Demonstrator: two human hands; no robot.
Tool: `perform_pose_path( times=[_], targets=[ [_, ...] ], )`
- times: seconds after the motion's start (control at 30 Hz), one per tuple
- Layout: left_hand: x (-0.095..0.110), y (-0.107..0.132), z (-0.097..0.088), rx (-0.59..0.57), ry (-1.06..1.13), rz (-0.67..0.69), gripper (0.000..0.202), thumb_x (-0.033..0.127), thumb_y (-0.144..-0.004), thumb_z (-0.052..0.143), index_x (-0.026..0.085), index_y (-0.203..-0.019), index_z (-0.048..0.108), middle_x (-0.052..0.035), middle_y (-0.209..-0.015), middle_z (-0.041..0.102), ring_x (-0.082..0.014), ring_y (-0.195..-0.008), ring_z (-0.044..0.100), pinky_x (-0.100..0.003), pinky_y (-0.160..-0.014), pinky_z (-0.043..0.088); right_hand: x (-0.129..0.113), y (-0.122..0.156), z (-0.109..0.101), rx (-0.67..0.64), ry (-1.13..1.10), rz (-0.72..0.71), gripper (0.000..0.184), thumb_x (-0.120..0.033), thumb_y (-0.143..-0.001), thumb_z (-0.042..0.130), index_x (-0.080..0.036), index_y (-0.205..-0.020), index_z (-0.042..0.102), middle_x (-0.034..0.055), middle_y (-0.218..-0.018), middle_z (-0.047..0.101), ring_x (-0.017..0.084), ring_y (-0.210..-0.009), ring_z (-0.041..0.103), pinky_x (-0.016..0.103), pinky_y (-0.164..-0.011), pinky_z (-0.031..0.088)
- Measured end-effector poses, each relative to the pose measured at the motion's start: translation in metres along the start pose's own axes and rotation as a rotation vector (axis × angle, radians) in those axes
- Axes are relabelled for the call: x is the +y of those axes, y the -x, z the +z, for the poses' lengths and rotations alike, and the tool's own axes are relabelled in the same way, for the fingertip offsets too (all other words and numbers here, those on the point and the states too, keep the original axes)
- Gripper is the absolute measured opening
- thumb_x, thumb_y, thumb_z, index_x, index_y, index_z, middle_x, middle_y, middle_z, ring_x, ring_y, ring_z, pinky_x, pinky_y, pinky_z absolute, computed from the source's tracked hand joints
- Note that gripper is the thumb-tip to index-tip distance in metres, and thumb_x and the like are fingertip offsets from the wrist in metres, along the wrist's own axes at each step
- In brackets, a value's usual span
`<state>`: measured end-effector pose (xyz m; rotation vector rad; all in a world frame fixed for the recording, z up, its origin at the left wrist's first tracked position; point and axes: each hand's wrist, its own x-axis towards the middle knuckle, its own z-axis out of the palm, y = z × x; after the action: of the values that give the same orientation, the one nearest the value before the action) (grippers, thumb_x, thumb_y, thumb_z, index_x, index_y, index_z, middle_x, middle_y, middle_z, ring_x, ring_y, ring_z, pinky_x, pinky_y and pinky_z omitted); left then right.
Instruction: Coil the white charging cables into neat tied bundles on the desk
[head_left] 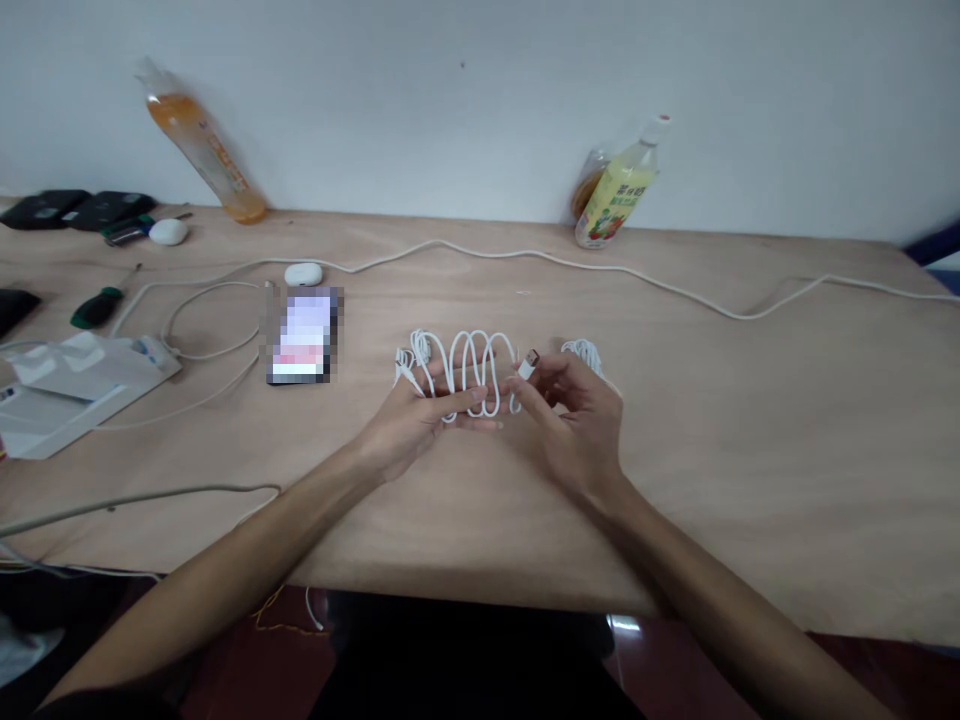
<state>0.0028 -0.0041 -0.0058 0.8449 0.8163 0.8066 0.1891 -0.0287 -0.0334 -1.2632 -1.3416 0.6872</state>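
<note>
A white USB cable hangs in loose loops across the fingers of my left hand, whose thumb presses down on the loops. Between thumb and fingers, my right hand pinches the cable near its USB plug; the metal end points up and to the right. Behind my left hand lies a coiled white cable bundle, partly hidden by the held loops. Another white cable bundle rests just beyond my right hand and is partly covered by it.
A phone and a white earbud case lie to the left. Farther left are a screwdriver and a white box. An orange drink bottle and a yellow-labelled bottle stand by the wall. A long white cord crosses the table.
</note>
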Motion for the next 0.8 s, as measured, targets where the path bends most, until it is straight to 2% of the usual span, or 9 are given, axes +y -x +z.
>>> perform_pose_path(
  times=[0.13,0.2,0.3,0.43,0.5,0.63,0.73,0.8],
  targets=[
    [-0.001,-0.001,-0.002,-0.022,-0.018,0.022,0.066,0.015,-0.089,0.083,0.026,-0.152,0.067,-0.0131,-0.139,0.079,-0.0289,-0.109,0.082,-0.035,-0.082,0.069,0.0,-0.002,-0.003,-0.024,0.079,-0.065,0.008,-0.035,-0.088,0.081,-0.028,-0.086,0.079,0.0062,-0.111,0.075,0.022,-0.092,0.069,0.035,-0.068,0.058],
    [0.0,-0.001,-0.002,-0.029,-0.029,0.015,0.066,0.016,-0.09,0.082,0.026,-0.153,0.067,-0.0137,-0.137,0.08,-0.0284,-0.106,0.083,-0.034,-0.082,0.068,0.0,-0.004,-0.004,-0.05,0.017,-0.025,0.008,-0.033,-0.09,0.079,-0.028,-0.084,0.081,0.005,-0.103,0.079,0.023,-0.092,0.072,0.038,-0.073,0.061],
    [0.001,-0.001,-0.001,-0.021,-0.046,0.01,0.067,0.017,-0.089,0.083,0.026,-0.153,0.066,-0.0139,-0.138,0.08,-0.0288,-0.104,0.084,-0.035,-0.083,0.068,-0.001,-0.005,-0.005,-0.046,-0.017,0.026,0.011,-0.03,-0.088,0.081,-0.027,-0.077,0.081,0.0023,-0.087,0.08,0.02,-0.077,0.071,0.038,-0.072,0.06],
    [-0.001,0.0,-0.001,0.003,-0.073,0.022,0.07,0.019,-0.087,0.086,0.027,-0.153,0.066,-0.013,-0.138,0.08,-0.0299,-0.105,0.084,-0.037,-0.083,0.069,-0.002,-0.004,-0.005,0.015,0.049,-0.012,0.015,-0.027,-0.085,0.084,-0.026,-0.072,0.077,0.0025,-0.086,0.08,0.018,-0.071,0.068,0.035,-0.065,0.056],
    [-0.002,-0.001,-0.001,-0.005,-0.081,0.026,0.069,0.019,-0.087,0.087,0.027,-0.152,0.066,-0.0128,-0.134,0.081,-0.0301,-0.104,0.084,-0.037,-0.082,0.069,-0.001,-0.004,-0.004,0.037,0.03,0.013,0.02,-0.028,-0.083,0.086,-0.024,-0.071,0.071,0.002,-0.083,0.078,0.017,-0.069,0.066,0.033,-0.062,0.054],
    [-0.004,-0.002,-0.003,-0.044,-0.078,0.033,0.065,0.02,-0.089,0.084,0.024,-0.151,0.066,-0.0125,-0.125,0.084,-0.0295,-0.103,0.084,-0.035,-0.081,0.069,0.002,-0.007,-0.003,0.021,-0.119,0.154,0.033,-0.035,-0.076,0.09,-0.025,-0.088,0.061,0.0009,-0.092,0.076,0.014,-0.064,0.062,0.028,-0.053,0.052],
    [-0.002,-0.001,-0.002,-0.051,-0.073,0.048,0.068,0.021,-0.088,0.086,0.025,-0.152,0.065,-0.0123,-0.127,0.084,-0.0296,-0.104,0.084,-0.035,-0.08,0.069,0.001,-0.012,-0.006,-0.095,-0.214,0.276,0.047,-0.043,-0.074,0.092,-0.027,-0.105,0.061,0.0046,-0.11,0.076,0.014,-0.067,0.063,0.024,-0.046,0.046],
    [0.001,0.0,-0.001,-0.049,-0.07,0.05,0.072,0.024,-0.086,0.088,0.025,-0.154,0.064,-0.0129,-0.129,0.083,-0.0301,-0.104,0.084,-0.034,-0.08,0.068,-0.002,-0.014,-0.009,-0.169,-0.286,0.366,0.05,-0.052,-0.075,0.09,-0.027,-0.11,0.064,0.0065,-0.115,0.075,0.016,-0.074,0.065,0.023,-0.045,0.044]
  ],
)
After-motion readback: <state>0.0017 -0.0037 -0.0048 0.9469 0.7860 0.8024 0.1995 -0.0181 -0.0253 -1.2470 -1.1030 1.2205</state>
